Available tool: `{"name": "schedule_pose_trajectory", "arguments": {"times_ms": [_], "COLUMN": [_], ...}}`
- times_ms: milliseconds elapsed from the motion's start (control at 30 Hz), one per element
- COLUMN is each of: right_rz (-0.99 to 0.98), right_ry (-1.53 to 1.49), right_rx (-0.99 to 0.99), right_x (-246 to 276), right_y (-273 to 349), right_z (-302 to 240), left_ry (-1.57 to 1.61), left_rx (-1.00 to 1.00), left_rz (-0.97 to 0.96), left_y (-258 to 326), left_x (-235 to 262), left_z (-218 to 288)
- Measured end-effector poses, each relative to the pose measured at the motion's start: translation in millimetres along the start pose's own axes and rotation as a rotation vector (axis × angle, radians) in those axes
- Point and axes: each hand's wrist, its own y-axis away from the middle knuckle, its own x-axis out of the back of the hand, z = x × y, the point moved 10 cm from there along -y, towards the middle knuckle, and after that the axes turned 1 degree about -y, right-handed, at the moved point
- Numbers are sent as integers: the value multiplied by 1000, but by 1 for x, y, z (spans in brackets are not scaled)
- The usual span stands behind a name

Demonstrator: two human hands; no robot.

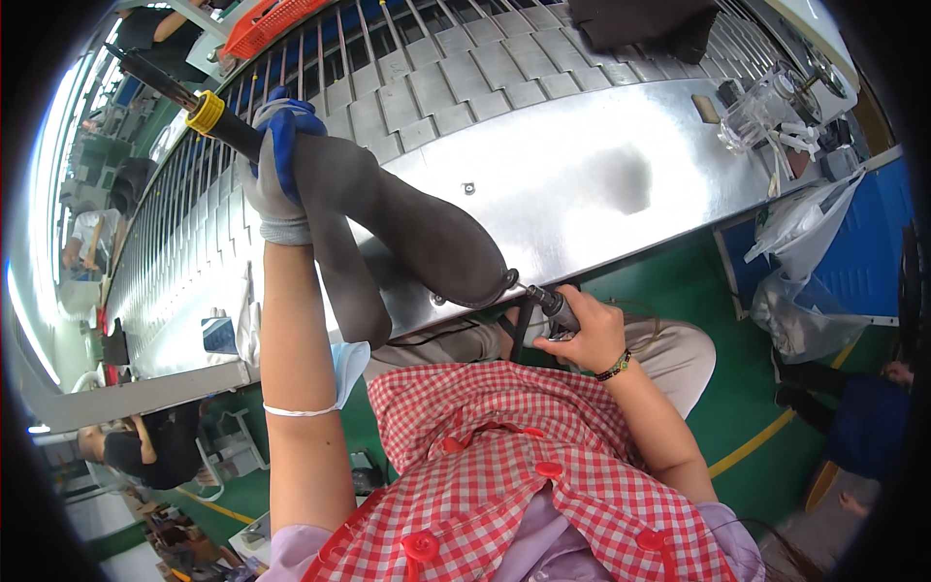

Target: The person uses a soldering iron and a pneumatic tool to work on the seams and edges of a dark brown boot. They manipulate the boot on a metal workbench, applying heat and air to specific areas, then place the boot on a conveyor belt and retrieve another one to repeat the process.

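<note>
At a metal table (pixel 548 145), the left hand (pixel 276 170) is closed on a dark boot-shaped piece (pixel 427 228), the right hand (pixel 590 335) around a tool (pixel 556 308).

Left grip (pixel 280 165) outstretched, right grip (pixel 593 335) curled

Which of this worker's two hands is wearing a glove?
The left hand, the one at the dark boot-shaped piece. It wears a grey-and-blue glove, while the right hand, around the dark tool, is bare.

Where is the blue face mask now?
In the head view, left of centre, the face mask hangs by its strap on the left forearm, near the checked garment.
</note>
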Motion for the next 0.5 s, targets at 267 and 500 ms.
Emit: {"name": "schedule_pose_trajectory", "arguments": {"times_ms": [267, 500], "right_rz": [-6, 35], "right_ry": [16, 10], "right_rx": [35, 15], "right_x": [-4, -2], "right_y": [5, 3], "right_z": [-7, -3], "left_ry": [-542, -12], "left_rx": [-101, 28], "left_rz": [-13, 62], "left_y": [-1, 1], "left_x": [-4, 6], "left_z": [15, -2]}}
